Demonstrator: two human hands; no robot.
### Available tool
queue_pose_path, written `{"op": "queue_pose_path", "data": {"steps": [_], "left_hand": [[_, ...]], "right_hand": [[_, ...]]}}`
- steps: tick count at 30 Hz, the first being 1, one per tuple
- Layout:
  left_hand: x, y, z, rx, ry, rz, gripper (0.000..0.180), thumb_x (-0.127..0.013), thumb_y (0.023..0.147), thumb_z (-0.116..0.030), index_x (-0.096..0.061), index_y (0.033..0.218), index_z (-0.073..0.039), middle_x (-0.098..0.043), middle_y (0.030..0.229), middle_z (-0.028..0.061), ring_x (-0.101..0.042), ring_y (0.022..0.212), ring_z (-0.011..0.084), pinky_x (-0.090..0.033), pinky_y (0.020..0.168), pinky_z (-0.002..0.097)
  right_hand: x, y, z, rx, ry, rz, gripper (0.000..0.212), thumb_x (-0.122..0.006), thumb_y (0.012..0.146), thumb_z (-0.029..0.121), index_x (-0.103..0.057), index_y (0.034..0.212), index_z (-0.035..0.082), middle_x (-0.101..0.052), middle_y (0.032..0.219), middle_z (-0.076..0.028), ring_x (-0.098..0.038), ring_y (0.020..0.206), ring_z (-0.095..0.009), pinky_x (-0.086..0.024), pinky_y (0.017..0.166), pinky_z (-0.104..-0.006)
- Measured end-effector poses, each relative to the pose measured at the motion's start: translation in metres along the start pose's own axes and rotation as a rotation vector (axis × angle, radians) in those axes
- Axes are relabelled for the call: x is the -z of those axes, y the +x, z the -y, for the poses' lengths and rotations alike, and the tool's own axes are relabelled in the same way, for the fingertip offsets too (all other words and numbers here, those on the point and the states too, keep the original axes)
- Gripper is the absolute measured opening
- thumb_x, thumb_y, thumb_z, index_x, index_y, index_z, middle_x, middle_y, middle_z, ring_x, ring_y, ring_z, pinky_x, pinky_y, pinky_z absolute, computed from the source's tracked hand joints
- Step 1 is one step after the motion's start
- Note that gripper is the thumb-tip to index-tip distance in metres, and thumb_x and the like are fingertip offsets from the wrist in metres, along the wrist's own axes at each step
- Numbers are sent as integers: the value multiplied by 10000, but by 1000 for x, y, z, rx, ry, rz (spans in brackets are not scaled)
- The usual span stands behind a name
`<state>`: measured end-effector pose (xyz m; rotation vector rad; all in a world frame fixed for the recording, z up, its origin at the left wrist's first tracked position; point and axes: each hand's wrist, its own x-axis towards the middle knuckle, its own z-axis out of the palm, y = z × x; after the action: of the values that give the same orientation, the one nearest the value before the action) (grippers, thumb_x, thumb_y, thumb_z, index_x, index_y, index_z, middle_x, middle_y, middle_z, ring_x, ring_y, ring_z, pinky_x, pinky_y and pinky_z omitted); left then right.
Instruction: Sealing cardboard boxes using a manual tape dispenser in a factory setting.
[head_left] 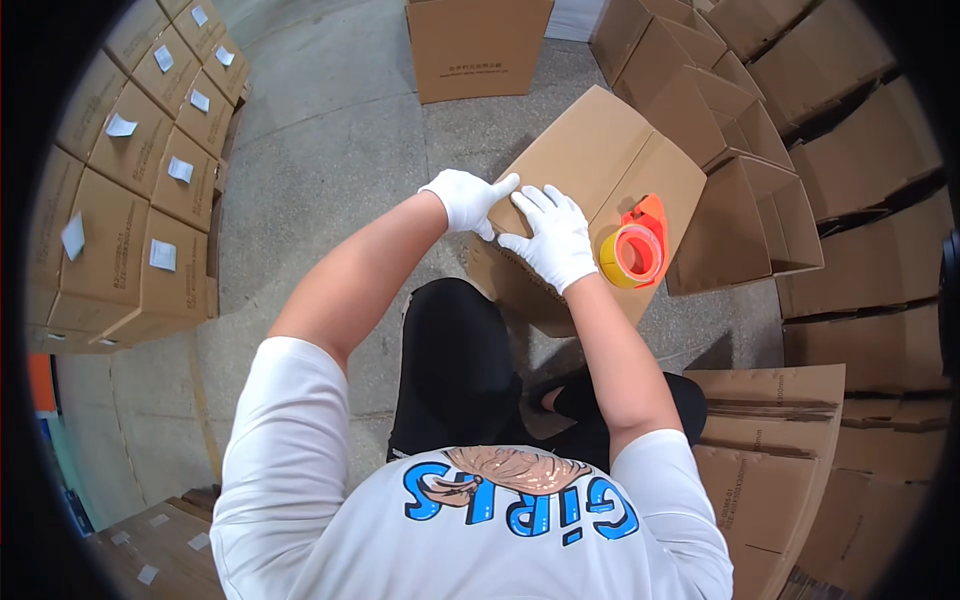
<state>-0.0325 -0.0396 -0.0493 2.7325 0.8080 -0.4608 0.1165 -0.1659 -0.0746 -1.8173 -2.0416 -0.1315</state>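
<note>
A closed cardboard box (585,150) stands in front of my knees, turned at an angle, with a seam across its top. My left hand (465,203), in a white glove, lies against the box's near left corner, thumb stretched over the top and fingers apart at the edge. Beside it my right hand (553,238), gloved too, presses flat on the near part of the lid with fingers spread. Neither hand holds anything. To the right of my right hand, an orange tape dispenser (652,215) with a roll of yellow tape (614,262) rests on the box top.
Stacked cartons with white labels (120,235) stand at the left. Open empty boxes (745,220) line the right, with more cartons (860,250) behind them. Flattened cardboard (765,440) leans at the lower right. Another box (478,45) stands ahead on the concrete floor (320,130).
</note>
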Motion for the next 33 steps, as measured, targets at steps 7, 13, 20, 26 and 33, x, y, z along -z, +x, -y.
{"op": "queue_pose_path", "data": {"steps": [7,13,20,26,33], "left_hand": [[-2,-3,7,-31,-83,5,860,-695,839,-192,-192,1536,-219,-682,952,196,-675,888,350,-522,784,408],[-6,-9,3,-31,-124,9,894,-721,825,-286,-181,1533,-202,-674,998,212,-671,908,365,-522,799,423],[-18,-10,-35,182,-144,-180,1211,-797,597,-646,-197,1533,-167,-647,1123,226,-659,1019,362,-511,881,451],[-25,-13,-34,169,-109,-213,1128,-818,657,-503,-192,1528,-154,-676,1034,209,-673,931,378,-530,811,443],[-25,-24,-42,173,-134,-227,1050,-804,699,-405,-211,1505,-84,-668,1060,229,-670,934,382,-532,799,458]], "right_hand": [[23,-70,-9,87,-89,78,528,-704,749,147,-578,1261,122,-581,1284,-82,-515,1190,-342,-406,1016,-454],[37,-150,-23,110,-97,-159,423,-565,769,52,-627,1183,113,-662,1155,-85,-607,1105,-328,-464,973,-441],[34,-196,-47,-169,46,-316,642,-739,695,-8,-535,1294,96,-628,1144,-182,-597,1077,-368,-478,946,-437],[46,-189,-43,-708,452,-643,514,-641,824,-50,-507,1315,27,-530,1266,-119,-549,1149,-231,-455,976,-363],[76,-102,-92,-733,185,-162,454,-623,824,205,-542,1215,-11,-608,1159,-268,-609,1032,-398,-500,847,-430]]}}
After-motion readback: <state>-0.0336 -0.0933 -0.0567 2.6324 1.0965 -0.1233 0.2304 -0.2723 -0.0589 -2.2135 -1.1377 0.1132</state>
